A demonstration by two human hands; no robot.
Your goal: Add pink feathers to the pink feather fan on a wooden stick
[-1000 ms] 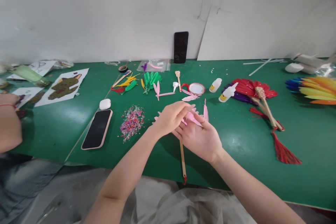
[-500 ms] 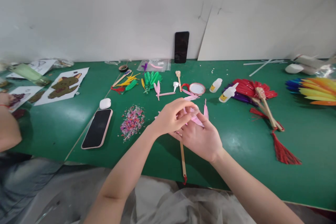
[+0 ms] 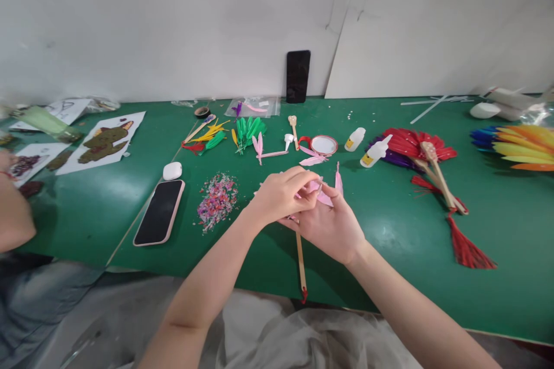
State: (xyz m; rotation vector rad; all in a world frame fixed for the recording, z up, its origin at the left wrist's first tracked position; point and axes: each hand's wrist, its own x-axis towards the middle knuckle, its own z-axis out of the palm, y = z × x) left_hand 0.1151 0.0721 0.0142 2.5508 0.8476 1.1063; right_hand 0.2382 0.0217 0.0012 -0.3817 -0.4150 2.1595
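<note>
My left hand (image 3: 288, 195) reaches over my right hand, its thumb and fingers closed in a pinch by the right thumb's tip. Anything in that pinch is too small to make out. Palm up beneath it, my right hand (image 3: 331, 228) has its fingers stretched out, partly hidden by the left. Pink feathers (image 3: 324, 197) show behind the hands. A wooden handle (image 3: 300, 262) with a red cord end extends toward me from below the hands. A lone pink feather (image 3: 338, 177) stands out beside the right thumb.
A heap of colourful chips (image 3: 217, 200) and a phone (image 3: 159, 213) are on the left. Glue bottles (image 3: 374, 153), a tape roll (image 3: 324, 145) and green feathers (image 3: 250, 132) lie beyond. Feather fans (image 3: 424, 144) sit right. Another person's arm (image 3: 15, 213) rests at far left.
My left fingers have shifted slightly down and inward against the right thumb, and more of the pink feathers shows above the pinch. My right hand has barely moved.
</note>
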